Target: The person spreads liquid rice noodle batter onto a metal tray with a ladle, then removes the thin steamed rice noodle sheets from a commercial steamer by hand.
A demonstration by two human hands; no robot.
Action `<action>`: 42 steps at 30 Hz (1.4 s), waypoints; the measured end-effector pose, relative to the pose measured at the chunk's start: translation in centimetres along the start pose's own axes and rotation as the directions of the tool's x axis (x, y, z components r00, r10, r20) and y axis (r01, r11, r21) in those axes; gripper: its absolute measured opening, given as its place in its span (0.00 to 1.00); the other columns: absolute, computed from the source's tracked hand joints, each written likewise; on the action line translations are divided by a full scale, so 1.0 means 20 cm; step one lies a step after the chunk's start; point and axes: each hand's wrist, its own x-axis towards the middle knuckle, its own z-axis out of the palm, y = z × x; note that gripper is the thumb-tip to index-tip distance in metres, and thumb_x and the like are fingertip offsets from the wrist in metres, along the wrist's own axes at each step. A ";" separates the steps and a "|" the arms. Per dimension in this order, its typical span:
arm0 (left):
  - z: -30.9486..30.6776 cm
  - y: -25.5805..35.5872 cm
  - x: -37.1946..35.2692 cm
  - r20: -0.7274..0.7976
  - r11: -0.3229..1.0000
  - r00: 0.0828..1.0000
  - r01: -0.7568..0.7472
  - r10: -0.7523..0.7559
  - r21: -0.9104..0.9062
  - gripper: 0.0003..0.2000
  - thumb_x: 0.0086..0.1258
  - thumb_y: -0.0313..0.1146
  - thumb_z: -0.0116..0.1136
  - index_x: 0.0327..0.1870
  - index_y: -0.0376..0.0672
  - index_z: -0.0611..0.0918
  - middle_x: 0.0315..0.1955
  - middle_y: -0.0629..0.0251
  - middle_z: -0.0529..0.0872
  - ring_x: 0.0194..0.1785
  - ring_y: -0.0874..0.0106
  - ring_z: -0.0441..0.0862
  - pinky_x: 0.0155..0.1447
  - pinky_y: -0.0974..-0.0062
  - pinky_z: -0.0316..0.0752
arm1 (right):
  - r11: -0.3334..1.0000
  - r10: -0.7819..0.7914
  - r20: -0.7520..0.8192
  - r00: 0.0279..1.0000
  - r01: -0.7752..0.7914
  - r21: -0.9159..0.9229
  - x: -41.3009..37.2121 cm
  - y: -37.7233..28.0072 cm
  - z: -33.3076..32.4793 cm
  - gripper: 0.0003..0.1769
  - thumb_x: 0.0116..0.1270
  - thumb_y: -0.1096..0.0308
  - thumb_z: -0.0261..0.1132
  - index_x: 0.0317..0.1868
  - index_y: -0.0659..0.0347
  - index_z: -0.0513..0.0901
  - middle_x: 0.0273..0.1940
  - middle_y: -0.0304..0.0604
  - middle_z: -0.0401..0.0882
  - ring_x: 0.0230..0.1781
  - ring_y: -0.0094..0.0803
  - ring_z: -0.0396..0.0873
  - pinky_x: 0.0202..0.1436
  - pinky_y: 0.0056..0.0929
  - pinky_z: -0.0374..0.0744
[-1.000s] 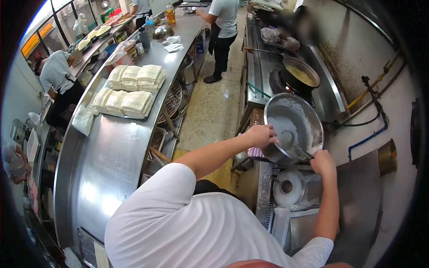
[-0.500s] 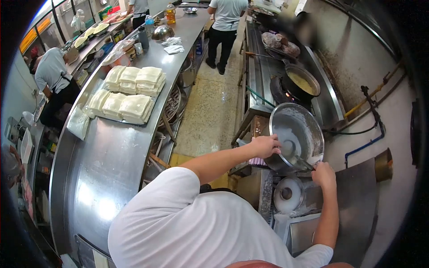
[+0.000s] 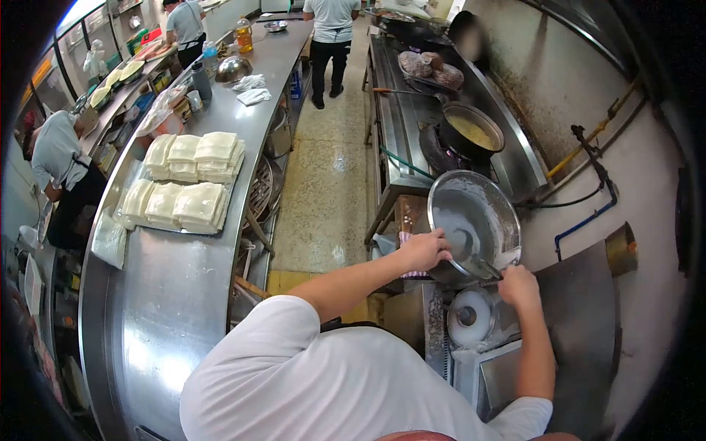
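Note:
A large metal bowl [image 3: 507, 209] is tilted towards me, with whitish liquid or paste smeared inside. My left hand [image 3: 428, 250] is closed on its left rim. My right hand [image 3: 520, 285] is wrapped round the dark handle of a spatula [image 3: 486, 267], whose blade lies inside the bowl near the lower rim; its full shape cannot be made out. Just below the bowl sits a round white-coated opening [image 3: 480, 328] with a dark centre, on a metal machine [image 3: 502, 376]. White residue marks the machine around it.
A pot of yellowish liquid [image 3: 471, 132] stands on the stove [image 3: 397, 117] ahead. On the left, the steel counter [image 3: 162, 294] bears a tray of stacked pale sheets [image 3: 198, 206]. One co-worker [image 3: 331, 44] stands in the aisle; others are at the far left. Pipes [image 3: 588, 228] run along the right wall.
My view has turned slightly right, so the surroundings appear shifted left. Both hands keep their hold on the bowl and the spatula, with little visible movement between them.

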 end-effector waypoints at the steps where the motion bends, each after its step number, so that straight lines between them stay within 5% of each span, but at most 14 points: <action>1: 0.01 -0.01 0.00 -0.013 1.000 1.000 0.004 -0.004 -0.003 0.16 0.75 0.46 0.60 0.53 0.46 0.88 0.50 0.60 0.82 0.48 0.52 0.86 0.53 0.55 0.80 | 0.999 -0.044 0.008 0.999 0.044 -0.006 -0.02 0.02 -0.07 0.12 0.63 0.67 0.65 0.42 0.66 0.89 0.46 0.62 0.87 0.49 0.57 0.86 0.56 0.49 0.83; 6: 0.00 0.01 0.00 -0.003 0.999 1.000 0.015 -0.015 -0.036 0.15 0.75 0.45 0.60 0.52 0.46 0.87 0.50 0.59 0.82 0.48 0.52 0.86 0.53 0.55 0.80 | 0.989 -0.120 0.120 0.985 0.108 0.104 -0.08 -0.09 -0.24 0.12 0.64 0.66 0.66 0.42 0.63 0.90 0.46 0.59 0.87 0.48 0.57 0.86 0.56 0.49 0.83; 9: 0.02 0.00 0.00 -0.044 0.999 0.999 -0.006 0.004 -0.050 0.14 0.74 0.45 0.60 0.48 0.46 0.88 0.48 0.58 0.81 0.47 0.51 0.85 0.52 0.54 0.80 | 0.975 -0.138 -0.116 0.984 0.156 0.159 -0.01 -0.12 0.01 0.12 0.64 0.64 0.67 0.42 0.63 0.89 0.44 0.61 0.87 0.47 0.57 0.86 0.55 0.49 0.83; 12: 0.02 -0.01 0.00 -0.060 0.999 0.998 -0.008 0.005 -0.046 0.14 0.74 0.45 0.60 0.48 0.46 0.88 0.48 0.58 0.81 0.47 0.51 0.85 0.52 0.54 0.80 | 0.999 -0.001 -0.007 1.000 0.001 0.047 0.01 -0.12 0.07 0.13 0.64 0.65 0.67 0.44 0.66 0.88 0.45 0.63 0.87 0.50 0.55 0.86 0.56 0.47 0.83; 15: 0.01 0.01 0.00 -0.013 1.000 1.000 0.004 -0.004 -0.027 0.15 0.75 0.44 0.60 0.52 0.45 0.87 0.51 0.60 0.82 0.49 0.52 0.85 0.53 0.55 0.79 | 0.997 -0.045 -0.011 0.999 0.044 -0.062 0.00 -0.01 0.02 0.14 0.66 0.61 0.68 0.43 0.62 0.89 0.44 0.58 0.88 0.47 0.56 0.86 0.54 0.48 0.84; 20: 0.00 0.02 0.00 -0.020 1.000 1.000 0.021 -0.021 -0.017 0.14 0.76 0.44 0.60 0.51 0.46 0.87 0.52 0.60 0.82 0.49 0.52 0.85 0.53 0.55 0.79 | 0.992 -0.107 0.121 0.987 0.097 0.085 -0.09 -0.07 -0.22 0.13 0.64 0.67 0.66 0.44 0.67 0.88 0.44 0.60 0.87 0.50 0.55 0.86 0.57 0.48 0.83; 22: 0.00 0.02 0.00 -0.014 0.999 1.000 0.025 -0.026 -0.024 0.14 0.76 0.44 0.60 0.51 0.47 0.87 0.52 0.60 0.82 0.49 0.52 0.85 0.53 0.55 0.79 | 0.968 -0.127 -0.067 0.990 0.138 0.207 -0.05 -0.09 -0.08 0.12 0.63 0.68 0.66 0.42 0.66 0.89 0.42 0.61 0.87 0.49 0.55 0.86 0.56 0.48 0.83; 25: 0.01 0.01 0.00 -0.016 0.999 1.000 0.021 -0.022 -0.027 0.14 0.76 0.44 0.60 0.51 0.47 0.87 0.52 0.60 0.82 0.49 0.53 0.85 0.53 0.56 0.79 | 0.995 -0.046 -0.062 0.997 0.051 0.089 0.01 -0.12 0.07 0.11 0.62 0.69 0.67 0.41 0.65 0.89 0.41 0.61 0.87 0.48 0.55 0.86 0.54 0.48 0.83; 30: 0.01 0.01 0.01 -0.022 1.000 1.000 -0.004 0.004 -0.014 0.14 0.76 0.45 0.59 0.51 0.47 0.87 0.51 0.61 0.82 0.49 0.53 0.85 0.53 0.55 0.79 | 0.992 -0.125 0.003 0.992 0.125 -0.031 0.00 0.02 -0.01 0.12 0.63 0.67 0.66 0.40 0.67 0.89 0.43 0.62 0.87 0.48 0.55 0.86 0.55 0.48 0.83; 34: 0.02 0.00 0.00 -0.004 0.999 1.000 0.029 -0.030 -0.042 0.15 0.76 0.45 0.59 0.52 0.47 0.87 0.51 0.61 0.82 0.49 0.53 0.85 0.53 0.54 0.79 | 0.987 -0.153 0.085 0.985 0.147 0.070 -0.12 -0.09 -0.26 0.13 0.64 0.65 0.66 0.42 0.66 0.90 0.44 0.61 0.87 0.48 0.56 0.86 0.55 0.49 0.83; 37: 0.00 0.01 0.00 -0.004 0.998 1.000 0.022 -0.023 -0.052 0.15 0.76 0.45 0.59 0.52 0.47 0.87 0.52 0.61 0.82 0.49 0.53 0.85 0.54 0.54 0.79 | 0.974 -0.118 -0.053 0.992 0.126 0.189 -0.06 -0.13 -0.06 0.13 0.65 0.64 0.66 0.41 0.64 0.90 0.43 0.60 0.87 0.47 0.57 0.86 0.54 0.49 0.83; 42: 0.00 0.01 0.00 -0.012 0.999 0.999 0.030 -0.030 -0.044 0.14 0.75 0.45 0.59 0.52 0.47 0.87 0.52 0.61 0.82 0.49 0.53 0.85 0.53 0.55 0.79 | 0.999 -0.035 -0.058 0.998 0.035 0.003 0.04 -0.01 0.12 0.12 0.65 0.65 0.66 0.43 0.60 0.91 0.43 0.59 0.87 0.49 0.54 0.85 0.56 0.49 0.82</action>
